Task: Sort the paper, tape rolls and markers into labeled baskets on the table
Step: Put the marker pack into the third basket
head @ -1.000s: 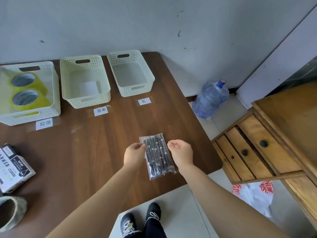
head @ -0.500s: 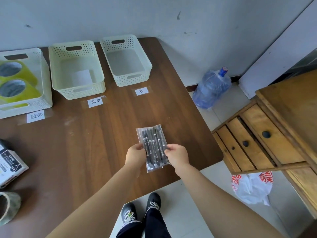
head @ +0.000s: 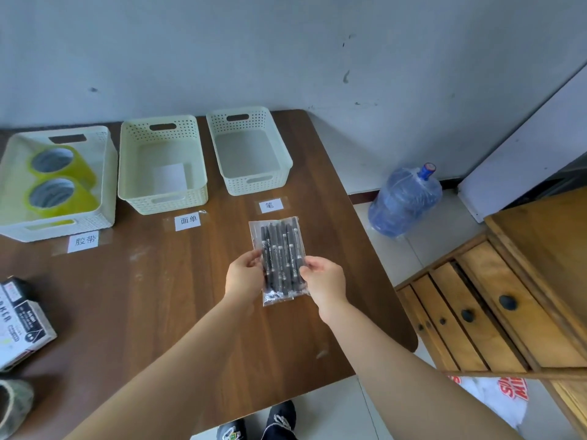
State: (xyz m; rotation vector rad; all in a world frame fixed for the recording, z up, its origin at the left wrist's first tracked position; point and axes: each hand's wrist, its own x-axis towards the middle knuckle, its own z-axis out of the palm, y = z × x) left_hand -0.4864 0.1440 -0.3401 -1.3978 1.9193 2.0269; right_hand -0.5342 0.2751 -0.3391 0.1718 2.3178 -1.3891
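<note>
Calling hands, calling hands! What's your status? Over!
Left hand and right hand pinching marker pack. Pack short of right basket, which looks empty. Nothing standing between.

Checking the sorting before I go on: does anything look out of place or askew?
Nothing spilled or damaged. A greyish tape roll and a black-and-white marker box lie unsorted at the left of the brown table, outside the cream plastic baskets. The left hand and right hand hold the clear bag of black markers.
</note>
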